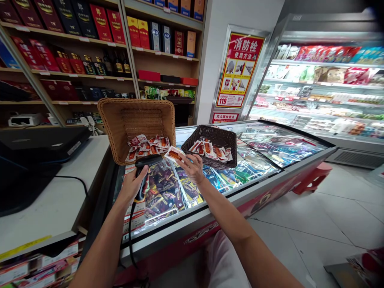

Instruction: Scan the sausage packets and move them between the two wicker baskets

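My left hand (134,183) is wrapped round the handle of a black corded barcode scanner (148,161), its head pointing right. In my right hand (193,168) is a small packaged sausage (175,154), pinched by one end just in front of the scanner head. Behind my hands a light-brown wicker basket (109,128) stands tilted, with several wrapped sausages (147,147) in its lower part. To the right, a dark-brown basket (231,138) holds several similar packets (210,150). Both baskets rest on the glass top of a chest freezer (162,220).
A white counter (60,196) with a black machine (39,148) stands at the left. Shelves of boxed bottles (87,40) line the back. A lit refrigerated display (324,88) stands at the far right, with a red stool (313,178) beside the freezer. The scanner's cord (131,232) hangs down in front.
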Available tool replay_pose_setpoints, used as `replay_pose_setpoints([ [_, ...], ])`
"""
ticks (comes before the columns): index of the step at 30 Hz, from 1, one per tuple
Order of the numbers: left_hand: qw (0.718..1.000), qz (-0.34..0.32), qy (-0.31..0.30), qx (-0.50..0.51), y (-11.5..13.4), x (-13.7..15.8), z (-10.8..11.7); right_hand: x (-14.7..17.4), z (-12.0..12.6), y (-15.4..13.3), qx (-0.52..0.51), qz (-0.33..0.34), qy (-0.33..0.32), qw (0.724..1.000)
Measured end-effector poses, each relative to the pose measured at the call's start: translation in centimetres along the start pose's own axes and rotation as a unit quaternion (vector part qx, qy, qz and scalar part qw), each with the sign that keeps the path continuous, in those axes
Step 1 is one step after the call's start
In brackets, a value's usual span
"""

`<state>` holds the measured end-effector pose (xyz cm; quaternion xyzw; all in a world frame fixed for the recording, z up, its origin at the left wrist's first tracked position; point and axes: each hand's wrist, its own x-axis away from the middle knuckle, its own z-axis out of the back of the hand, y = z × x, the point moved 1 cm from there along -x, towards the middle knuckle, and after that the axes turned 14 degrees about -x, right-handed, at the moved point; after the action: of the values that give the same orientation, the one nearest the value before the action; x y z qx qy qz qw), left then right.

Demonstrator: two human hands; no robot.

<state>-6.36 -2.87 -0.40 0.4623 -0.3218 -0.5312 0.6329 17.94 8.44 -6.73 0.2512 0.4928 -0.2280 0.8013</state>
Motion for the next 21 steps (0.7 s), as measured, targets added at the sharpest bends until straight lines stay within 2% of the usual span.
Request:
replay_pose_setpoints([
  [3, 1.0, 0.002, -0.002, 0.003, 0.0, 0.0, 0.0, -0.1, 0.0, 0.5, -0.009, -0.06, -0.025, 0.998],
  [5, 1.0, -0.001, 0.0, 0.011, -0.2, -0.2, 0.0, -0.1, 0.5, 1.6, -0.002, -0.149, -0.01, 0.989],
  [7, 1.0, 0.002, 0.018, 0.015, -0.5, -0.4, 0.1, 0.2, 1.5, 3.2, 0.024, -0.254, 0.065, 0.965],
  [9, 0.998, 0.016, 0.053, 0.021, -0.6, -0.7, 0.5, 0.8, 2.8, 4.9, 0.062, -0.333, 0.169, 0.926],
  [10, 0.996, 0.025, 0.077, 0.028, -0.6, -0.8, 0.7, 1.2, 3.4, 5.6, 0.078, -0.358, 0.208, 0.907],
  [12, 0.989, 0.041, 0.134, 0.055, -0.5, -0.9, 1.4, 1.6, 4.3, 6.3, 0.098, -0.386, 0.236, 0.887],
  [14, 0.975, 0.05, 0.198, 0.089, -0.5, -0.9, 2.3, 1.3, 4.5, 6.1, 0.105, -0.389, 0.215, 0.889],
  [16, 0.956, 0.059, 0.262, 0.118, -0.4, -0.9, 3.1, 0.1, 3.6, 4.7, 0.095, -0.353, 0.179, 0.914],
  [19, 0.933, 0.071, 0.318, 0.152, -0.5, -0.8, 3.7, -3.4, 0.1, 1.3, 0.028, -0.232, 0.068, 0.97],
  [21, 0.928, 0.071, 0.326, 0.163, -0.5, -0.7, 3.7, -6.4, -3.5, -0.8, -0.026, -0.17, -0.04, 0.984],
])
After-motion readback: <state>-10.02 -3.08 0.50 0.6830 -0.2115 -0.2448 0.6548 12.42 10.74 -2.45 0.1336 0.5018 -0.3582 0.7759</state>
